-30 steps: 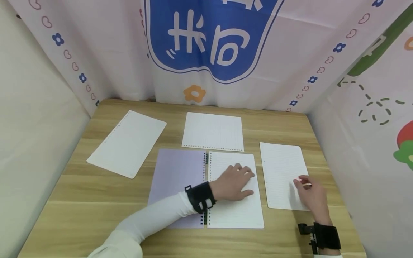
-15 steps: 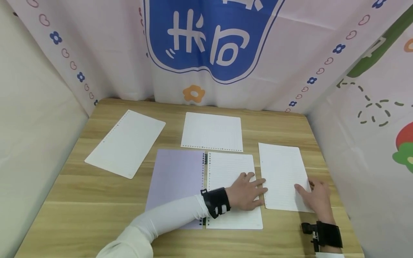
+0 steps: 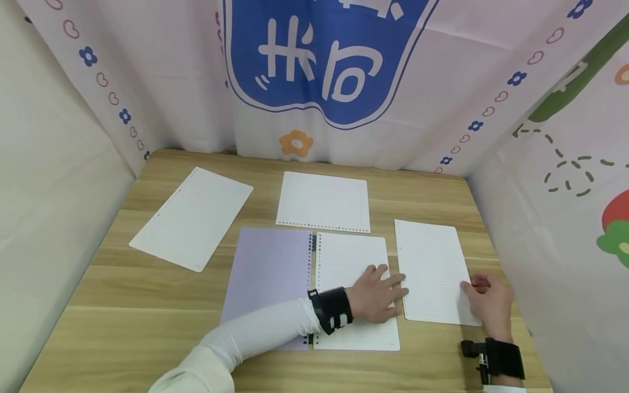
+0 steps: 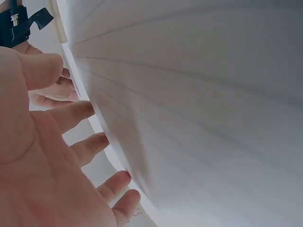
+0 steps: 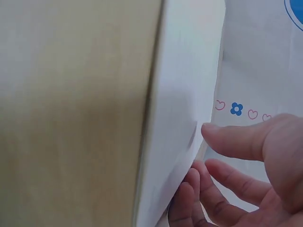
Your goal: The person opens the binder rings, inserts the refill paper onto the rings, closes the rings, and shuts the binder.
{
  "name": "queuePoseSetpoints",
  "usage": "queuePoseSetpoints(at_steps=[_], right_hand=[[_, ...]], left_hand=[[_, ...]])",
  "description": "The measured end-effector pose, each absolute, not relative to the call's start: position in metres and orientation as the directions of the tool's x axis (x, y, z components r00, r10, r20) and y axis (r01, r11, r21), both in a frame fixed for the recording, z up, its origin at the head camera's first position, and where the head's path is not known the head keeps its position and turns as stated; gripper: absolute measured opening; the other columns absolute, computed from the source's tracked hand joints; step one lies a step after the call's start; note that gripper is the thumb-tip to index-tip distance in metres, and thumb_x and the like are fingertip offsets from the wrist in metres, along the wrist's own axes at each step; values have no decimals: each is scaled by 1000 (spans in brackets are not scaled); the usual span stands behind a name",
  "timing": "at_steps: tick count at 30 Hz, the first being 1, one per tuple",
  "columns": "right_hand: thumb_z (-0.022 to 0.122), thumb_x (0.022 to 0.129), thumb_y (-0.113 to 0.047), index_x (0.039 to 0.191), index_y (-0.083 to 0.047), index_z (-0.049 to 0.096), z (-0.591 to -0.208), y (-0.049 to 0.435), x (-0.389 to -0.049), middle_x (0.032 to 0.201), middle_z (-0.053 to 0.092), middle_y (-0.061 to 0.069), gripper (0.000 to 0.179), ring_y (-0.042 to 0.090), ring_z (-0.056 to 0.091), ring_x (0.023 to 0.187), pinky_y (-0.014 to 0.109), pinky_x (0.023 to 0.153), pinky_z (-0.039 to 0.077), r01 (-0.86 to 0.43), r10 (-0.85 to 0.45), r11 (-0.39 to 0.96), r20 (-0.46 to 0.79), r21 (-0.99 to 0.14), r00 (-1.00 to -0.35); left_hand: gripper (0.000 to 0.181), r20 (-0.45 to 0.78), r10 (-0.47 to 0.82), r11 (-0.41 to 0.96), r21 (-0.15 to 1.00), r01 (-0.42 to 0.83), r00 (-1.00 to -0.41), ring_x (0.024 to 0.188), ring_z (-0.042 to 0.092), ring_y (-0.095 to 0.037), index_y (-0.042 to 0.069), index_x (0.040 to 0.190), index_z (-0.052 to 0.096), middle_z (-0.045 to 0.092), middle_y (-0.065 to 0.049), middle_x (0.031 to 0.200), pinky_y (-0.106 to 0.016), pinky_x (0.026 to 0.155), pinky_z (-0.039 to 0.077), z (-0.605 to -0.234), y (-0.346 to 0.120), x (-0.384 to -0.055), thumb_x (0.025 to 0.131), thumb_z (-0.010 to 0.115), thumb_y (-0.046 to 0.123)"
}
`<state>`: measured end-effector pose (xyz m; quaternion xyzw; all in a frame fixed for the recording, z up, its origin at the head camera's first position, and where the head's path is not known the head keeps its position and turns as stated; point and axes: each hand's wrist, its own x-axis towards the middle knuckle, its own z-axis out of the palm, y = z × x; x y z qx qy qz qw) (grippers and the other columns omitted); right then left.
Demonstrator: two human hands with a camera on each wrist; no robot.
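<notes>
An open notebook with a lilac left side [image 3: 270,262] and a white lined right page [image 3: 349,256] lies in the middle of the table in the head view. My left hand [image 3: 375,295] rests palm down on that page, fingers spread. Its fingertips [image 4: 125,177] reach the left edge of a loose lined sheet [image 3: 432,267] to the right. At that sheet's right edge is my right hand [image 3: 491,303]. Its thumb [image 5: 213,135] is at the edge from above, while the other fingers [image 5: 182,198] bend beside the edge, apart from the thumb.
Another loose sheet with punched holes [image 3: 194,218] lies slanted at the left. A third sheet [image 3: 324,202] lies sideways behind the notebook. Behind the wooden table [image 3: 147,327] hangs a printed cloth [image 3: 187,87], with more cloth at both sides.
My left hand has slid right and nearer across the page until its fingertips reach the loose sheet. The right hand has moved from over that sheet to its right edge, parting thumb and fingers.
</notes>
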<state>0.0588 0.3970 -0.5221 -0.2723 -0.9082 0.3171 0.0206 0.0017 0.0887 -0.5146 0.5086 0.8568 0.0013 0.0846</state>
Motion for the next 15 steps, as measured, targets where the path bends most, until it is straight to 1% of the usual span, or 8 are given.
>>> queuePoseSetpoints(at_steps=[3,6,8,10,12,15], right_hand=[[78,98,-19,128,7,67,-522,397,60,112,70,21,41,13,62,86,15,64,46,498,522,618,-156,-608,-839],[76,100,-22,127,6,68,-522,400,60,107,69,15,39,8,59,81,18,64,49,509,527,588,-179,-629,-831],[74,102,-24,126,5,69,-521,402,60,107,68,13,39,9,58,81,20,64,50,515,524,580,-195,-632,-829],[71,103,-26,126,5,68,-520,404,60,108,68,15,38,12,59,83,21,64,50,516,517,582,-203,-629,-831],[69,105,-27,128,5,67,-519,405,60,113,68,18,40,16,60,88,21,65,49,524,513,583,-219,-621,-830],[66,107,-28,132,5,66,-517,406,62,123,66,24,42,25,62,99,19,66,48,543,514,577,-245,-610,-822]], left_hand=[[53,-151,869,485,76,871,-471,145,43,-26,37,158,50,40,8,170,-39,113,42,-517,91,2,111,40,60],[54,-156,868,485,66,872,-471,146,43,-26,37,159,49,39,8,171,-40,114,42,-520,93,2,111,40,60],[55,-152,867,487,60,871,-474,146,42,-26,38,159,48,38,9,172,-41,114,42,-523,94,2,110,40,61],[55,-149,868,487,60,871,-474,146,42,-26,39,160,47,37,9,172,-41,115,41,-525,94,2,110,40,61],[56,-145,867,490,67,869,-477,147,42,-26,39,161,46,36,8,173,-41,115,41,-526,94,2,110,40,62],[57,-150,864,496,80,865,-481,148,41,-25,38,162,45,37,6,172,-40,115,41,-522,92,3,109,43,62]])
